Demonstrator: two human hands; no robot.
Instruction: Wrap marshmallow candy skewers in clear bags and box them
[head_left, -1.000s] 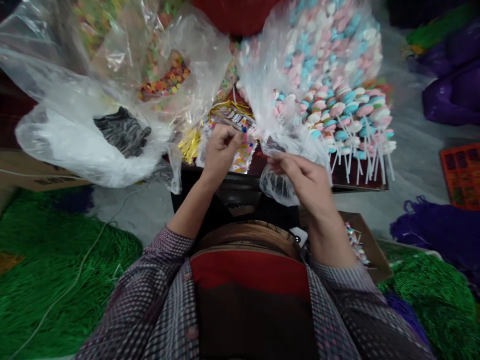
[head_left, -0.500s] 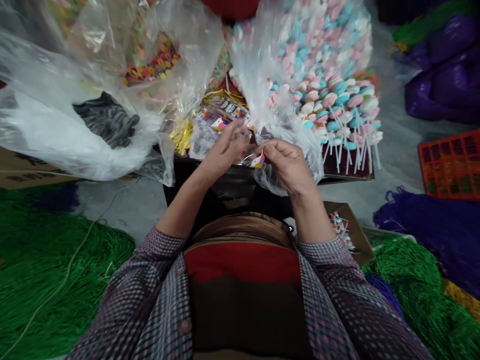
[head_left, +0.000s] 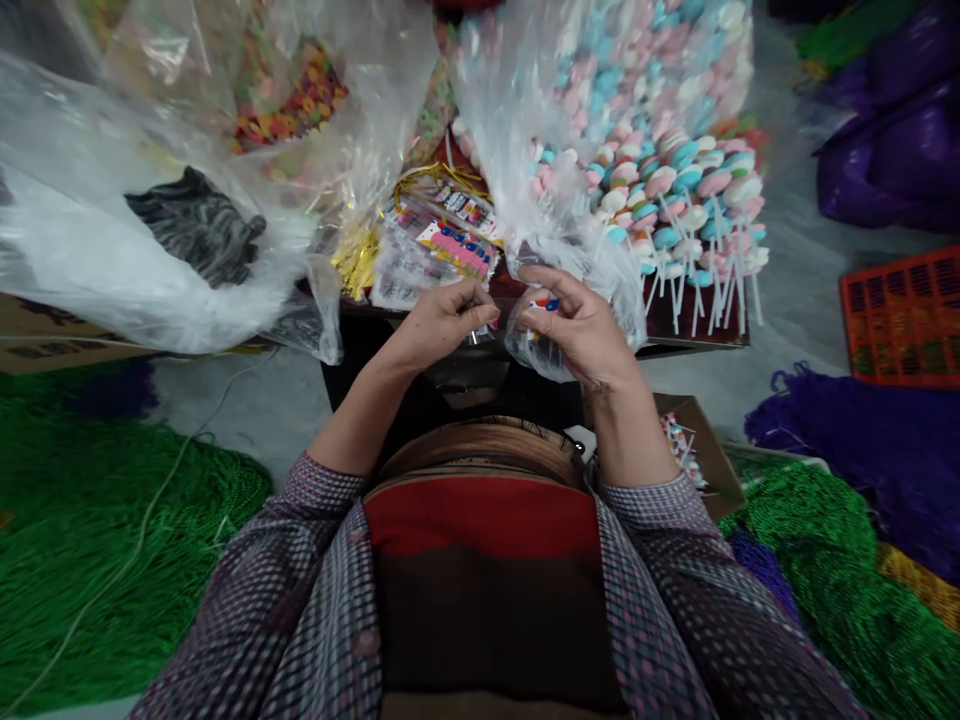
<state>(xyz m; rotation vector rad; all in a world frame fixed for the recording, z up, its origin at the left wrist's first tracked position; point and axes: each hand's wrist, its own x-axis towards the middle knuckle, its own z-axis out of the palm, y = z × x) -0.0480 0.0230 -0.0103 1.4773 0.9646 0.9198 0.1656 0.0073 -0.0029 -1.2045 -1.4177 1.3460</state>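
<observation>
My right hand [head_left: 581, 315] is closed, its thumb and fingers pinching a small printed packet [head_left: 544, 303] in white, red and blue. Beside it my left hand [head_left: 450, 318] pinches a small clear piece that glints under the fingertips; its kind is too small to make out. The two hands are a short gap apart at the table's front edge. Just beyond them lies a pile of clear printed bags [head_left: 465, 250] with pink and yellow labels. Gold twist ties [head_left: 356, 262] sit at the left of that pile.
Marshmallow lollipops [head_left: 679, 200] stand at the right of the table. Clear sacks of ring-shaped candies [head_left: 289, 100] are at the back left. A cardboard box [head_left: 716, 455] of small sticks, an orange crate [head_left: 900, 320] and green strands [head_left: 112, 560] lie on the floor.
My left hand has come down off the bag pile, uncovering a pink and yellow label, and its fingers have closed. My right hand has turned the packet slightly.
</observation>
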